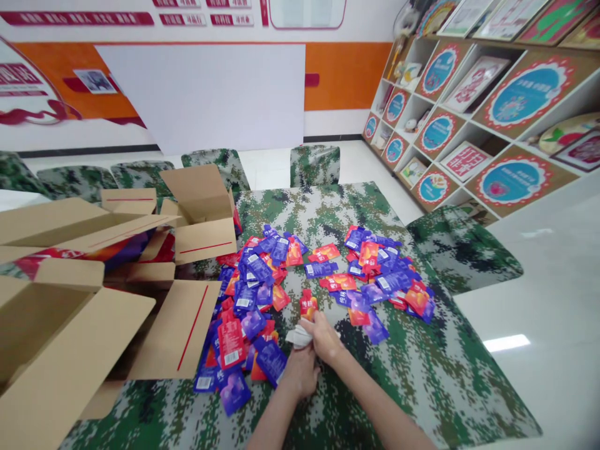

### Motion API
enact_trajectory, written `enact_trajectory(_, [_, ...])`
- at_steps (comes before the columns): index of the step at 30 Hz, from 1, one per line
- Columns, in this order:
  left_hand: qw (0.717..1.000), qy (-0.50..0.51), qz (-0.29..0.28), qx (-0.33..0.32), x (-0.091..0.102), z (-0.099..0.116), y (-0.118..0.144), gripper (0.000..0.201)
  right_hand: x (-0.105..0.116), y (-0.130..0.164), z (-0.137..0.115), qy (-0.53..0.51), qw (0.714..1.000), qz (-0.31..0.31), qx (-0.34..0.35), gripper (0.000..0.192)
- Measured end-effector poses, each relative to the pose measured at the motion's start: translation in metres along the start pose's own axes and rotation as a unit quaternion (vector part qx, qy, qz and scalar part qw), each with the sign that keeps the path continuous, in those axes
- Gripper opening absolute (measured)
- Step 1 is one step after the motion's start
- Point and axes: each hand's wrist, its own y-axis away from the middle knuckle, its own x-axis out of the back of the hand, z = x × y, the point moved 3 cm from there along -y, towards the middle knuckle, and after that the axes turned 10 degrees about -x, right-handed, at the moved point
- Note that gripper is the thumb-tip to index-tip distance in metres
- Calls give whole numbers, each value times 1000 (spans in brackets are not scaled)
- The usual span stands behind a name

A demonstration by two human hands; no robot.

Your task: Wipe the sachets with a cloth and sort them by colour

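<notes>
On the left of the desk [435,375] stood open cardboard boxes [70,337], their flaps spread, with a heap of purple and red sachets [248,300] spilling out beside them. Near the middle, close to the person, the left hand [300,372] was curled shut around the lower end of a white cloth [299,337], and the right hand [325,337] lay just over it, fingers closed on the same cloth and on the base of a red sachet [308,306] standing up from the grip. Judging from this, the step in hand was wiping or handling that one sachet; the next move would call for keeping a firm pinch while the cloth passed over it. Farther right lay a second heap of sachets [384,275], and beyond it a shelf [469,125] of framed signs.
</notes>
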Motion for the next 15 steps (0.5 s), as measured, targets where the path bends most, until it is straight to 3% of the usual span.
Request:
enact_trajectory(4, [1000,-8,-9,2,2,0,-1,78,-2,-24,4,11,1000,6,-15,32])
enact_trajectory(7, [1000,-14,-17,-15,3,1,-2,82,9,-53,6,33,999,16,-8,36])
enact_trajectory(11, [999,-22,-16,-24,2,2,-3,85,26,-84,11,52,996,43,-51,37])
enact_trajectory(15, [999,-12,-25,-22,3,0,-3,87,34,-94,17,45,995,52,-69,42])
